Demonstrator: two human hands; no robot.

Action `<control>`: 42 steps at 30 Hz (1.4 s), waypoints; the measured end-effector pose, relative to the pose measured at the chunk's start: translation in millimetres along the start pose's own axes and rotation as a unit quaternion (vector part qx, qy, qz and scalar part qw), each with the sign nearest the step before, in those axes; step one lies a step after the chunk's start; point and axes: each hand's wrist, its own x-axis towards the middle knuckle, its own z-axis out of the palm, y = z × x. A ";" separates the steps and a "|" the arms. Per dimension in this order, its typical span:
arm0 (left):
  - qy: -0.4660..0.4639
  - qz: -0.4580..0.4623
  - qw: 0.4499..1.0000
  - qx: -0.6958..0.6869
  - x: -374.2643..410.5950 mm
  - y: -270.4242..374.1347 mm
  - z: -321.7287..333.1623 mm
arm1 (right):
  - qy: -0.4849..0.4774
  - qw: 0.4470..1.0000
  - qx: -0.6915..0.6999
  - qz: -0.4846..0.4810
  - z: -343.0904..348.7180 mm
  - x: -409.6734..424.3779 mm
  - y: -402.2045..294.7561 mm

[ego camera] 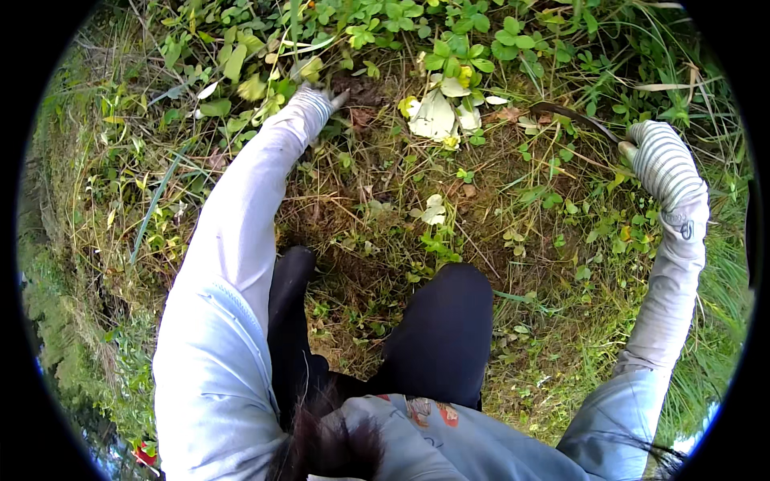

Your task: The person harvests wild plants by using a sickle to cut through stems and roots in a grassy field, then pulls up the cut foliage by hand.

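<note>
My right hand (660, 157), in a grey-and-white striped glove, grips a sickle at the right. Its handle is mostly hidden by the fist, and the dark curved sickle blade (582, 117) points left, low over the ground plants. My left hand (319, 96) reaches into leafy weeds (255, 84) at the upper left. A striped cuff or glove covers its wrist, and one digit sticks out to the right over bare soil. Blur and leaves hide the other fingers, so whether they hold a stem is unclear. Between the hands lie pale, upturned leaves (434, 115) with some yellow ones.
Low green plants (457, 36) grow thickly along the far side. Dry stalks and soil (361, 186) cover the ground before my dark-trousered knees (448, 318). Taller grass (722, 288) stands at the right. Something red (144, 455) shows at the lower left.
</note>
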 end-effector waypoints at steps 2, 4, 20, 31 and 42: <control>-0.044 -0.051 0.997 0.040 -11.5 -12.9 23.4 | 0.055 0.998 -0.003 -0.029 -2.8 0.0 -5.5; -0.036 -0.077 0.996 0.009 -25.8 -24.7 40.9 | 0.017 1.000 0.005 -0.003 -7.4 3.9 -9.4; -0.047 -0.495 0.863 -0.091 -356.0 -138.8 337.3 | -0.116 0.989 0.056 0.075 -29.7 27.9 -10.1; 0.015 -0.188 0.964 -0.189 -225.7 -75.0 70.5 | -0.009 0.998 0.060 0.034 -5.1 4.4 8.9; 0.427 0.051 0.894 -0.127 74.8 11.8 -180.7 | -0.036 0.981 0.122 0.146 6.8 -20.0 2.0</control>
